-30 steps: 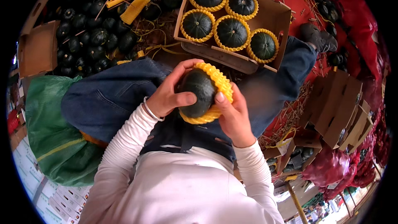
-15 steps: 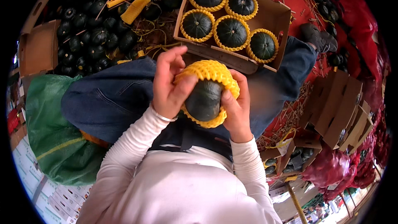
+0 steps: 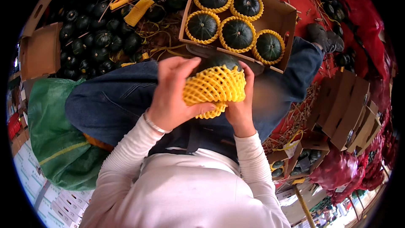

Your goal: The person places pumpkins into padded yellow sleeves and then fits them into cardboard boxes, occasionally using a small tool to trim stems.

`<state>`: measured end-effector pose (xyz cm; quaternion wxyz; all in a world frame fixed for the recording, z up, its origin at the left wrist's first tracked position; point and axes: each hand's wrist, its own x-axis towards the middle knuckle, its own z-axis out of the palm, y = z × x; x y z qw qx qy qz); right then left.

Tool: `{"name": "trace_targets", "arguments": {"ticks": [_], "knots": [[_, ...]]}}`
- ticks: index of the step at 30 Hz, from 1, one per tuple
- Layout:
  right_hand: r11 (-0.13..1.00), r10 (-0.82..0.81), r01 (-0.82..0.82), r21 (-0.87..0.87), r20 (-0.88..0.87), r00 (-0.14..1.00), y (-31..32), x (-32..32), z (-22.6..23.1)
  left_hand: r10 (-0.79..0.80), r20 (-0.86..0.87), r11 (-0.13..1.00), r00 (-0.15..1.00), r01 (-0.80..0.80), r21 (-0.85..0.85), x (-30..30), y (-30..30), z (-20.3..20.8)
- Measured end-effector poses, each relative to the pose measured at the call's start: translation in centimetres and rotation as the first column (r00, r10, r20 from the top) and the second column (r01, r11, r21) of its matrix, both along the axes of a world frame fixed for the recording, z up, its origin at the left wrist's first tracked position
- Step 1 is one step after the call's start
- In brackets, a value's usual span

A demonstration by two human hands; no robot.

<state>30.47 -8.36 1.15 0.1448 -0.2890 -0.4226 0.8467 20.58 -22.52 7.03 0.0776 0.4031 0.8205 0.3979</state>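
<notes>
Above my lap I hold a dark green pumpkin (image 3: 222, 61) partly wrapped in a yellow foam net sleeve (image 3: 215, 85). Bare rind shows at its far end, and netting covers the side toward me. Along the left side curls my left hand (image 3: 169, 95), its thumb pressed on the net's near edge and its fingers reaching up to the rind. My right hand (image 3: 243, 107) grips the right side, partly hidden behind the net. Just beyond stands an open cardboard box (image 3: 276, 12) holding several netted pumpkins (image 3: 237, 33).
Many bare pumpkins (image 3: 101, 38) lie heaped at the far left, with loose yellow foam nets (image 3: 138, 12) on top. A green sack (image 3: 63, 139) sits beside my left leg. More cardboard boxes (image 3: 337, 105) stand at the right, near red sheeting (image 3: 363, 33).
The netting now covers the pumpkin's near side, where bare rind faced me before; rind shows at the far end instead. My left thumb has moved down to the near edge.
</notes>
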Motion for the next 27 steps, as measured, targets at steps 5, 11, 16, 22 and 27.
{"name": "trace_targets", "arguments": {"ticks": [5,11,16,22,27], "knots": [[0.937,0.199,-0.19,0.294,0.001,0.98,1.0,1.9,1.3,-0.129,0.66,0.958,0.74,-0.079,0.276,-0.2,-0.3,-3.3],[0.916,0.111,-0.122,0.382,0.05,0.993,1.5,1.5,0.9,-0.318,0.935,0.822,0.156,-0.446,0.353,-0.8,0.3,-3.4],[0.977,0.056,-0.043,-0.211,0.056,0.997,1.2,0.2,1.7,-0.345,0.916,0.793,-0.204,-0.586,0.169,-0.2,0.2,-3.6],[0.933,0.318,-0.313,0.179,-0.003,0.948,0.5,1.6,1.0,-0.232,0.972,0.877,-0.037,-0.441,0.193,-0.1,-1.0,-3.7],[0.906,0.368,-0.354,0.233,-0.015,0.93,2.0,1.9,1.5,-0.272,0.958,0.848,-0.093,-0.493,0.193,1.1,-1.1,-3.7]]}}
